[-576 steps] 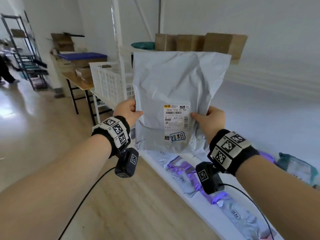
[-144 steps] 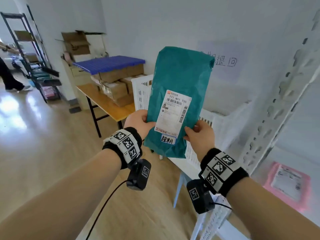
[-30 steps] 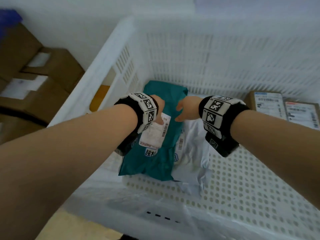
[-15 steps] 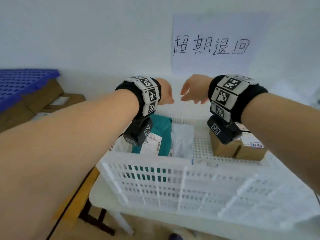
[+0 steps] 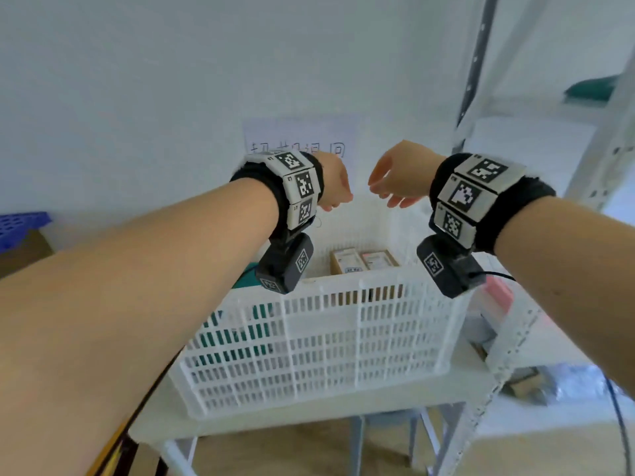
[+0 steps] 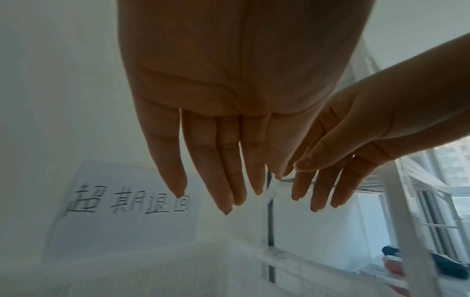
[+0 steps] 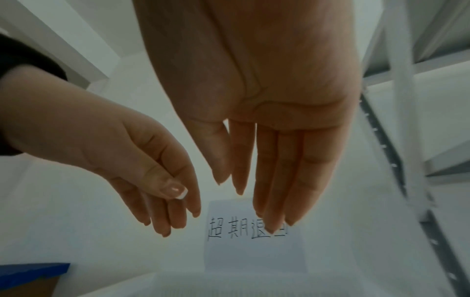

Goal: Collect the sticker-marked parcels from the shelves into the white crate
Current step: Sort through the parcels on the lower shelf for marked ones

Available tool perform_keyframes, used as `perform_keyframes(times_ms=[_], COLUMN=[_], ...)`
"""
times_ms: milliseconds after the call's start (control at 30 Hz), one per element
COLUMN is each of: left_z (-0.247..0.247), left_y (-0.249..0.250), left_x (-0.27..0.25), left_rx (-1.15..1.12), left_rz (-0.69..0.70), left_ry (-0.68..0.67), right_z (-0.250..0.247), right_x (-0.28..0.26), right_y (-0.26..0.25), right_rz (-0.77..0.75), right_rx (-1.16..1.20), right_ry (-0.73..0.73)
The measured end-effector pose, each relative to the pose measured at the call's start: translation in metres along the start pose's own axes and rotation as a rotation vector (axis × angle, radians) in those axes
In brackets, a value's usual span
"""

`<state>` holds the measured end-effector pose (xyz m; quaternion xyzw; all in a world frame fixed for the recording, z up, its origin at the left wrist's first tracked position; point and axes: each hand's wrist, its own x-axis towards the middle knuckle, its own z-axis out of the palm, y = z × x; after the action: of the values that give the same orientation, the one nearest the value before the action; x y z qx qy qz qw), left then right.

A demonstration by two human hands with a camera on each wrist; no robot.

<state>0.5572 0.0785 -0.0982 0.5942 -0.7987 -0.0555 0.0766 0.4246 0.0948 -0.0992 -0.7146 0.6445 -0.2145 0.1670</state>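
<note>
Both grips released: left hand (image 5: 335, 185) and right hand (image 5: 400, 178) hang mid-frame above the white crate (image 5: 319, 341), fingers (image 6: 223, 170) straight and loose in the wrist views, holding nothing, touching nothing. Teal parcel (image 5: 230, 333) lies inside crate at left, showing through the slats; two small cardboard boxes (image 5: 362, 261) sit at the back right. Crate rests on a white table (image 5: 343, 403). Judged: poly mailers are light, soft, slippery, so pinch opposite edges; boxes stiff, take by the sides.
</note>
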Motion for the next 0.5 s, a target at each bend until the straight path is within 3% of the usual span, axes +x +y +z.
perform_keyframes(times_ms=[167,500], left_z=[0.035,0.137], left_y=[0.087,0.309], left_x=[0.008,0.019], left_rx=[-0.041,-0.156], left_rz=[0.094,0.246], left_ry=[-0.044,-0.228], right_z=[-0.028,-0.106], right_x=[-0.046,-0.145], right_y=[0.085,0.298], right_rz=[0.093,0.323], right_rx=[0.038,0.021], right_ry=[0.003,0.013])
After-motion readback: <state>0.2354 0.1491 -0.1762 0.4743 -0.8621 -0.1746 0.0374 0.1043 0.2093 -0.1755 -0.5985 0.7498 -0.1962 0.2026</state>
